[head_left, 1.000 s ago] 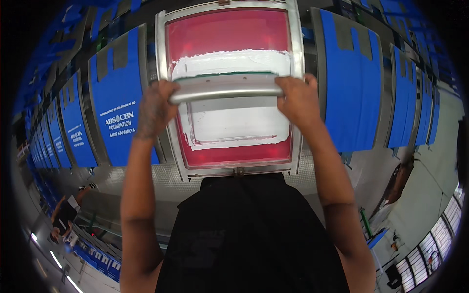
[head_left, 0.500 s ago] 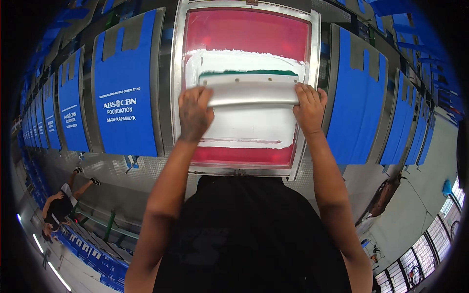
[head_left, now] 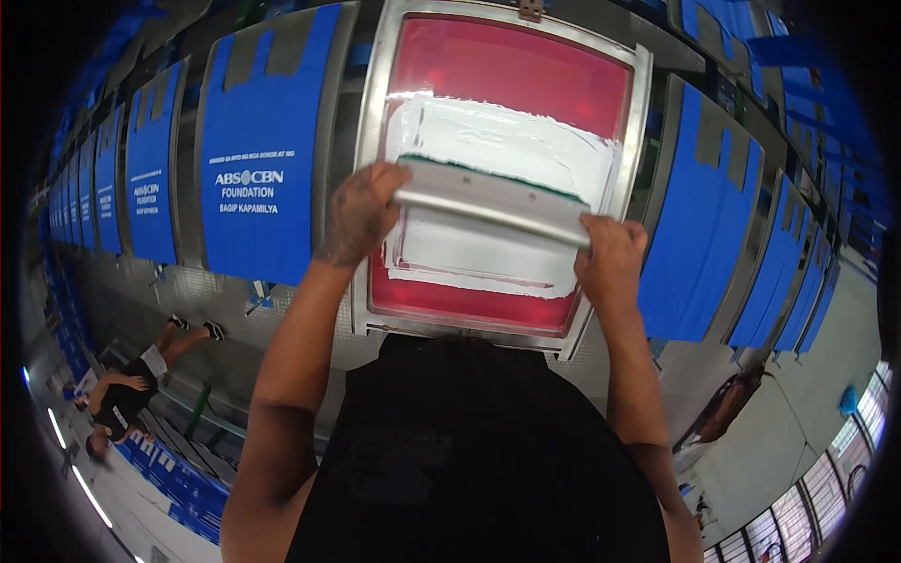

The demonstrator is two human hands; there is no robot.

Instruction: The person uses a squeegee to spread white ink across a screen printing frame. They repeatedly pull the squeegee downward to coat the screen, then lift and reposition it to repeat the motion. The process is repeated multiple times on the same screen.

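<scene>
A squeegee [head_left: 483, 206] with a silver bar and green blade edge lies across white ink [head_left: 488, 263] on a screen with red margins [head_left: 511, 56], inside a metal frame [head_left: 373, 122]. My left hand [head_left: 361, 211] grips the squeegee's left end, with dark markings on its back. My right hand [head_left: 610, 267] has its fingers wrapped round the right end. Both forearms reach up from the lower edge, either side of my dark top.
Rows of pallets with blue fabric pieces [head_left: 253, 113] flank the screen, those at left bearing white print; more blue pieces [head_left: 704, 216] stand right. Another person [head_left: 122, 403] in dark top and shorts is at lower left, beside blue-covered racks.
The screen, squeegee and both hands have shifted rightward in the view and now slope down to the right. Both hands still grip the squeegee. The other person's arms and legs have moved.
</scene>
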